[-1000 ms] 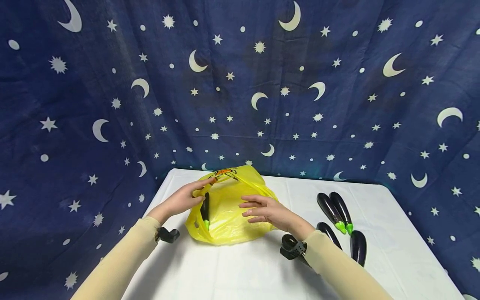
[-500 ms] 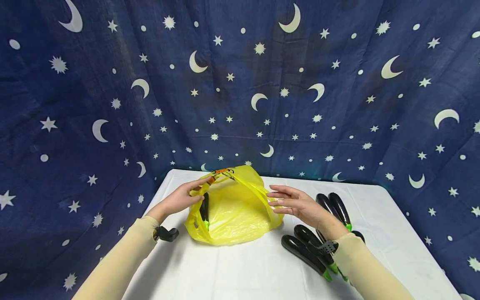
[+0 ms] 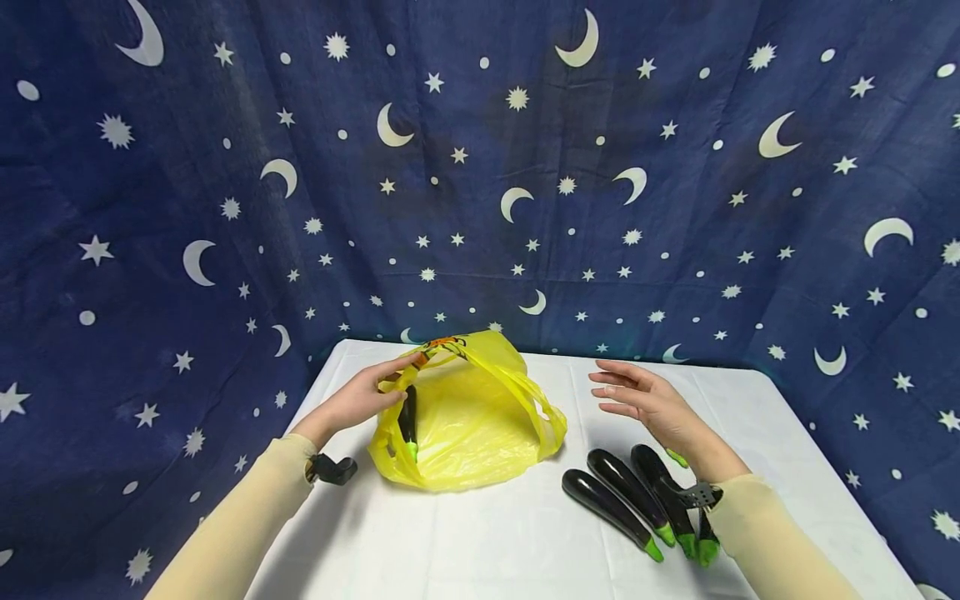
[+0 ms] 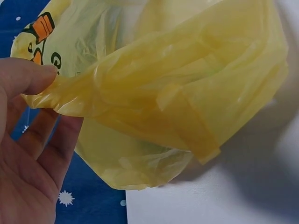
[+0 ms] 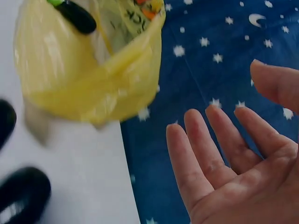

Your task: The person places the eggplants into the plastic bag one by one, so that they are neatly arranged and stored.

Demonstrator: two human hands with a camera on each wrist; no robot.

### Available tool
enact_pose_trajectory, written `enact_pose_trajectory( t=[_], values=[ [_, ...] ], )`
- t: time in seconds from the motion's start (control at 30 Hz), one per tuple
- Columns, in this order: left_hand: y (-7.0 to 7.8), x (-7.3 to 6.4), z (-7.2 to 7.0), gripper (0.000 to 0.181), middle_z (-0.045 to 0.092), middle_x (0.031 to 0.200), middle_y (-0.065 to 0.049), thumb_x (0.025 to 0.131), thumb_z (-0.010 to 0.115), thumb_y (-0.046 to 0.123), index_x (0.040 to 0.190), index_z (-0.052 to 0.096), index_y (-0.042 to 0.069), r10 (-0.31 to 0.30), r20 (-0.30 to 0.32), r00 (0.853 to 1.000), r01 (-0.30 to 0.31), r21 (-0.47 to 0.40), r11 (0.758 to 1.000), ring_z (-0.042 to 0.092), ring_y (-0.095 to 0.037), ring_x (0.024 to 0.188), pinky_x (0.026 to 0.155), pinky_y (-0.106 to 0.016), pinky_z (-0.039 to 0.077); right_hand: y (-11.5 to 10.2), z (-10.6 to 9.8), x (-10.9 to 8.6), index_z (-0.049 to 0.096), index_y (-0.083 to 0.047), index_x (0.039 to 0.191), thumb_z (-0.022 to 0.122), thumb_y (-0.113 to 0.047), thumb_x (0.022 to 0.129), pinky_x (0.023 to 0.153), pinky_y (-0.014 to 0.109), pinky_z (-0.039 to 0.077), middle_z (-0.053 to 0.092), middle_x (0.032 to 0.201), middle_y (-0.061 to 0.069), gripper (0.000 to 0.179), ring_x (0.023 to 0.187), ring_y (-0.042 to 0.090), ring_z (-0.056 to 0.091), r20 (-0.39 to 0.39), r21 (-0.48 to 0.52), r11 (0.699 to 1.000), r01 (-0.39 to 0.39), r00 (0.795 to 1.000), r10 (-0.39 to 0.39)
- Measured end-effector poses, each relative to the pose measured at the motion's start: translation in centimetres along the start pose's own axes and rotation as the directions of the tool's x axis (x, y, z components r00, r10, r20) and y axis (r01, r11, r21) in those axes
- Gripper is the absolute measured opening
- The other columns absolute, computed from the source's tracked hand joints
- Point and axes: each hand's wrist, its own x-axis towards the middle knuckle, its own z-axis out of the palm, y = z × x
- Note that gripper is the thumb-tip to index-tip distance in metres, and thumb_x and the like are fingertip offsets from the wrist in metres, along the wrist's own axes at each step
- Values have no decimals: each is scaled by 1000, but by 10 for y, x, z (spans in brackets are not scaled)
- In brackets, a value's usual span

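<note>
In the head view, a yellow plastic bag stands with its mouth spread toward me. My left hand pinches the bag's left rim between thumb and fingers; the left wrist view shows the gathered yellow film under the thumb. Inside the bag, near its left side, lies one dark eggplant with a green tip. To the right of the bag, my right hand hovers with its fingers extended and nothing in it. Several eggplants lie side by side on the table below it, some partly hidden by the right wrist and forearm.
A white cloth covers the table. Behind it hangs a dark blue curtain with moons and stars. A green stem end shows beside the right wrist. Each wrist wears a black camera strap.
My right hand has moved from the bag's mouth to the right, above the eggplants. The bag's right side has spread outward, its handle now visible. My left hand stays at the rim.
</note>
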Motion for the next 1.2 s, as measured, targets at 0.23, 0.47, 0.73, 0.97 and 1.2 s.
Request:
enact_pose_trajectory(
  t=[0.23, 0.47, 0.73, 0.97, 1.2],
  values=[
    [-1, 0, 0, 68, 45, 157, 6, 98, 63, 4, 157, 43, 30, -11, -6, 1000, 11, -4, 1000, 47, -30, 137, 113, -49, 38, 7, -31, -12, 35, 2, 156, 63, -19, 103, 95, 29, 53, 45, 148, 30, 64, 118, 11, 63, -115, -120, 992, 30, 992, -44],
    [-2, 1, 1, 68, 44, 158, 6, 98, 63, 6, 158, 42, 31, -15, -9, 1000, 15, 9, 1000, 48, -32, 136, 112, -51, 39, 8, -52, -25, 32, 1, 159, 64, -25, 102, 91, 21, 52, 45, 149, 30, 70, 112, -3, 60, -186, -236, 972, -11, 982, -34],
    [-2, 0, 1, 67, 46, 156, 3, 98, 64, 8, 158, 42, 31, -42, -22, 999, 43, 30, 999, 50, -33, 133, 108, -52, 42, 20, -72, -34, 30, 3, 158, 64, -27, 102, 89, 19, 52, 45, 146, 33, 72, 106, -8, 59, -225, -294, 955, -38, 974, -31],
    [-2, 0, 2, 68, 45, 157, 4, 99, 63, 7, 158, 42, 33, -30, -19, 999, 30, 26, 999, 49, -32, 134, 110, -52, 40, 33, -86, -35, 29, 6, 157, 64, -24, 102, 87, 19, 53, 48, 144, 32, 72, 103, -10, 58, -250, -308, 949, -64, 968, -16],
    [0, 0, 2, 69, 44, 158, 2, 99, 64, 7, 158, 41, 33, -34, -16, 999, 34, 30, 999, 49, -34, 134, 109, -52, 41, 47, -99, -35, 27, 9, 157, 64, -25, 102, 85, 19, 53, 45, 144, 37, 74, 97, -13, 56, -289, -346, 931, -112, 957, 7]
  ],
)
